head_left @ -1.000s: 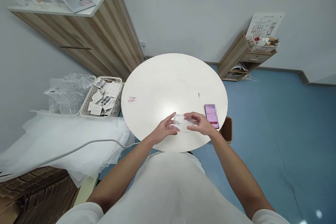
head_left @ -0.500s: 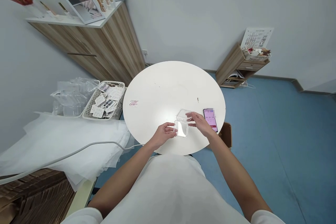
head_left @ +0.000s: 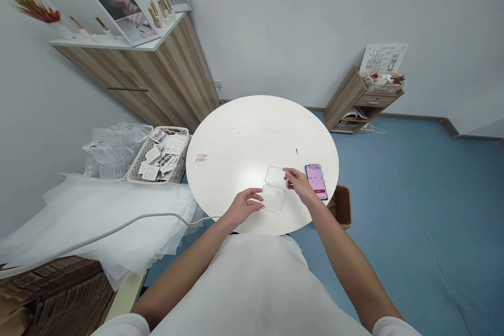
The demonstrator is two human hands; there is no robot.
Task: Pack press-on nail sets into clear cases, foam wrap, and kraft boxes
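Clear plastic forms the thin, two-part rectangular case (head_left: 273, 200), spread open over the near part of the rounded white table (head_left: 252, 131), around five o'clock from the table's middle if twelve is straight ahead of the person. Whether it rests on the surface or is raised a little I cannot tell. Opened out, its long axis runs from about six to twelve, the far half leaning slightly toward one; the seam between the halves lies nearly nine to three, its right end a touch nearer the body.

At the near half's nine o'clock side, the bare left hand (head_left: 246, 205) has its thumb and fingers a little parted, the tips holding that edge. At the far half's three o'clock side, the bare right hand (head_left: 298, 184) pinches the rim, its fingers bent and close together.

Just beyond the right hand, between three and four, a dark-edged phone with a pink screen (head_left: 316, 181) lies on the table. A small white card with pink print (head_left: 202, 158) lies near the nine o'clock edge, and a tiny dark speck (head_left: 296, 151) between two and three. Off the table at nine stands a white perforated plastic basket (head_left: 181, 164) full of printed cards (head_left: 165, 159).
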